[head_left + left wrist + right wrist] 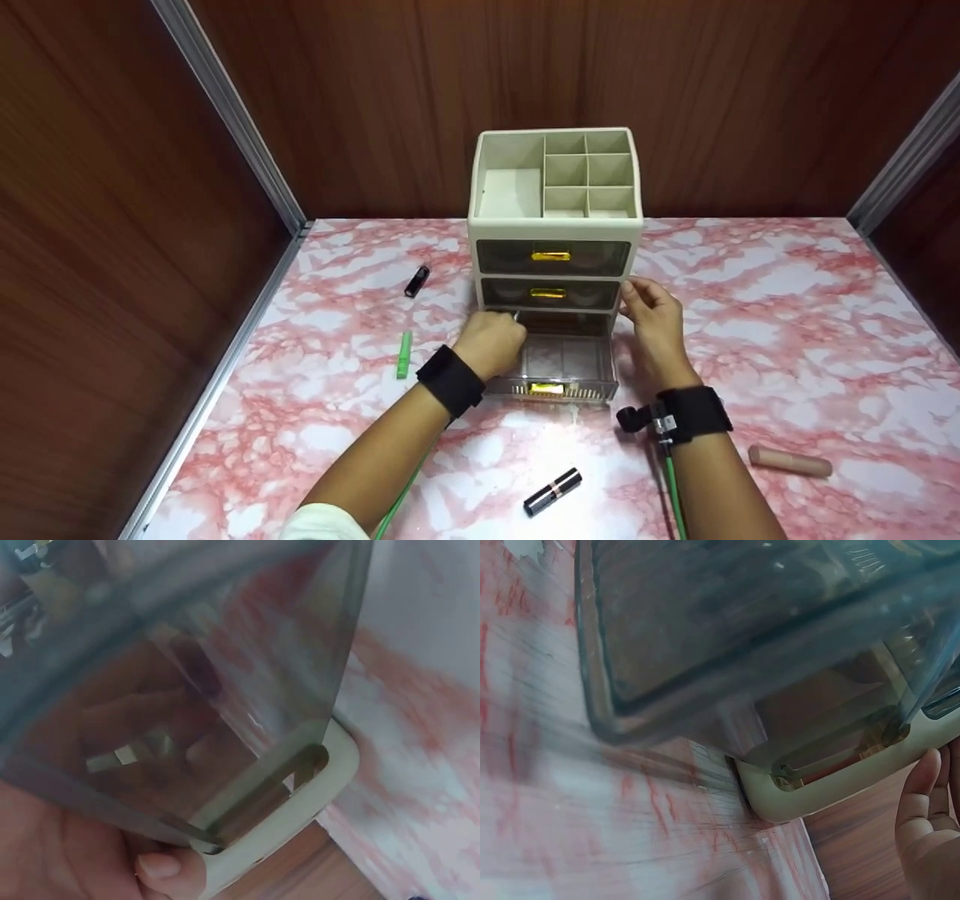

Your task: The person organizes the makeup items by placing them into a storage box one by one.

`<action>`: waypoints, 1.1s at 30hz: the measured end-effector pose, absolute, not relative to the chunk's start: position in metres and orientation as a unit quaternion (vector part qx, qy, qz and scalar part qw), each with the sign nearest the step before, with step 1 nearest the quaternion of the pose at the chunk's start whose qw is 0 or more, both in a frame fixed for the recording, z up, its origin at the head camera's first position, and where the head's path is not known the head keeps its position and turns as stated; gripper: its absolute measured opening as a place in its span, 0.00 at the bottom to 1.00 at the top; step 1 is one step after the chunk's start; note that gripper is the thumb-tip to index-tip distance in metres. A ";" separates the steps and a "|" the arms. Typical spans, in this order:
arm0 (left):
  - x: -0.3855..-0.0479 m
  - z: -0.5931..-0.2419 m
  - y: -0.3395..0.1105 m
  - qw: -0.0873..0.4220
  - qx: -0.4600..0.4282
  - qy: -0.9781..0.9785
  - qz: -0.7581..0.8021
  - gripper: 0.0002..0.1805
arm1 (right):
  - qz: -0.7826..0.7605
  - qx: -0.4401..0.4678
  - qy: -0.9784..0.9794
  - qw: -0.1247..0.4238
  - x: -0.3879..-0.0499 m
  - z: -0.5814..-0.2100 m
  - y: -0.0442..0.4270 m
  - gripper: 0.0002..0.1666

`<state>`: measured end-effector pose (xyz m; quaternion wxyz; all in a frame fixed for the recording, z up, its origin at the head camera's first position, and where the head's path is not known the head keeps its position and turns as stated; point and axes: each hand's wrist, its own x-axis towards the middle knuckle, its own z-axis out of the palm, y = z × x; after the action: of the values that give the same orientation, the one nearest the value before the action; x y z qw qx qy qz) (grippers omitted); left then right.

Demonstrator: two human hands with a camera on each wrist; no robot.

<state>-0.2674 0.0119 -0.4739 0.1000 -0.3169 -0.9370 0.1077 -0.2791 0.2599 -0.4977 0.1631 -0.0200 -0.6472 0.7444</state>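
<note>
In the head view, a cream drawer organizer (555, 228) stands at the middle of the table's (787, 330) back edge, its divided tray (513, 193) on top. The clear smoky bottom drawer (570, 361) is pulled out toward the table's front; the two drawers above are closed. The left hand (491, 343) is over the drawer's left side, fingers curled together on a small silvery thing (517, 316), of which only a bit shows. The right hand (654, 319) touches the organizer's right side, its fingers loosely bent and slightly apart. Toward the table's left edge lie a black tube (417, 280) and, nearer the front, a green stick (404, 355). A black tube with a pinkish band (553, 492) lies toward the front edge, a beige-pink tube (790, 461) toward the front right corner.

In the left wrist view, fingers and a shiny patch show dimly through the smoky drawer; one fingertip is at the cream frame.

In the right wrist view, the drawer juts out overhead, and a fingertip meets the frame's edge.
</note>
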 end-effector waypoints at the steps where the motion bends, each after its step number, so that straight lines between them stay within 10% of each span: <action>1: -0.267 -0.475 0.012 0.102 -0.318 -0.936 0.115 0.02 | 0.745 -0.021 -0.647 0.163 -0.279 -0.498 0.259 0.18; 26: -0.271 -0.468 -0.004 0.060 -0.360 -0.930 0.040 0.03 | 0.738 -0.004 -0.651 0.179 -0.281 -0.499 0.260 0.16; 33: -0.270 -0.468 -0.029 0.141 -0.417 -0.883 -0.164 0.05 | 0.739 -0.011 -0.652 0.169 -0.278 -0.497 0.261 0.16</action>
<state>-0.2702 -0.0290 -0.4677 0.1406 -0.4170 -0.8829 -0.1638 -0.2784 0.2612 -0.4974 0.1692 -0.0114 -0.6515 0.7394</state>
